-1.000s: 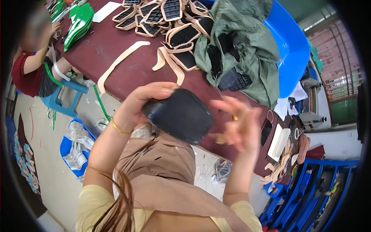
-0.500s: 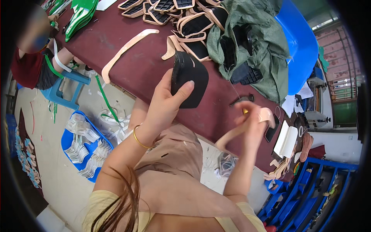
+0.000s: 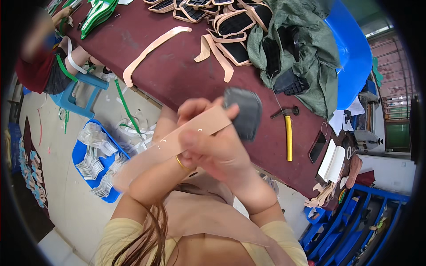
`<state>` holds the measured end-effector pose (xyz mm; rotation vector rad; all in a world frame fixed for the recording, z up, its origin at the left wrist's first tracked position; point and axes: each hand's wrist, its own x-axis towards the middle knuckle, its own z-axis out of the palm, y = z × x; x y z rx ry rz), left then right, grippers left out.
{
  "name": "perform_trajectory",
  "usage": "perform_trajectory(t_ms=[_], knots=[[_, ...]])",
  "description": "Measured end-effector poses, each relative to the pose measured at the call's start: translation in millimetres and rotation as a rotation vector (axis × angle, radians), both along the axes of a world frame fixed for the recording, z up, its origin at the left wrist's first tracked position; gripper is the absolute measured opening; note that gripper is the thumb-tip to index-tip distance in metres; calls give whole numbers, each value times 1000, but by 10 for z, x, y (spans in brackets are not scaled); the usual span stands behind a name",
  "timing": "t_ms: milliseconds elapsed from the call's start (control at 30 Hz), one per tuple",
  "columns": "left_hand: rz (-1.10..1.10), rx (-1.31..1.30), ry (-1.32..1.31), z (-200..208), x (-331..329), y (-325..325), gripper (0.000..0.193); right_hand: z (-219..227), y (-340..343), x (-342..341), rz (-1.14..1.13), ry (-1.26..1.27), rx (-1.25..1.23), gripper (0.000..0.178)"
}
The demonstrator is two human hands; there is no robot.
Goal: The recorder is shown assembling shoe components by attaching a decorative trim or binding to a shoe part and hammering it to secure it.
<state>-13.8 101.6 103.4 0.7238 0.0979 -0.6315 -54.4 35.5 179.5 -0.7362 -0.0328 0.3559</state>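
Observation:
My left hand (image 3: 191,107), wearing a gold bangle at its wrist, is closed and partly hidden behind a beige strip. It appears to hold a black heel-shaped block (image 3: 246,116) with rounded corners, though the grip itself is covered. Across it comes my right hand (image 3: 222,153), its thumb and fingers closed on the wide beige strip (image 3: 171,142). The strip's square end lies close to the block; whether they touch I cannot tell. Two curved beige strips (image 3: 153,50) (image 3: 217,55) lie on the dark red table (image 3: 186,84) beyond.
Beige-edged black pieces (image 3: 233,24) are heaped at the back beside a green sack (image 3: 306,57) and a blue tub (image 3: 350,48). A hammer with a yellow handle (image 3: 289,137) and a phone (image 3: 317,146) lie at right. Another person (image 3: 37,75) sits at left, near a blue basket (image 3: 82,153).
My right hand has swung left with the beige strip, across my left hand. The black block has shifted right and lower, and the hammer has come into plain view.

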Motion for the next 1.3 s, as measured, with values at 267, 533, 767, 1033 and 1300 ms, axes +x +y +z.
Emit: perform_trajectory(t_ms=[267,533,767,1033,1300], knots=[[153,-292,248,50,48,18,33,-501,-367,-364,-442,18,-510,18],[95,-213,271,303,-55,39,25,-394,-680,-379,-547,-241,-772,23],[126,-91,174,340,-88,80,27,-390,-679,-341,-745,-410,-1159,20],[125,-103,190,335,-110,74,26,-374,-671,-330,-747,-368,-1138,20],[125,-107,196,296,-105,140,28,-384,-584,-325,-768,-338,-1186,16]])
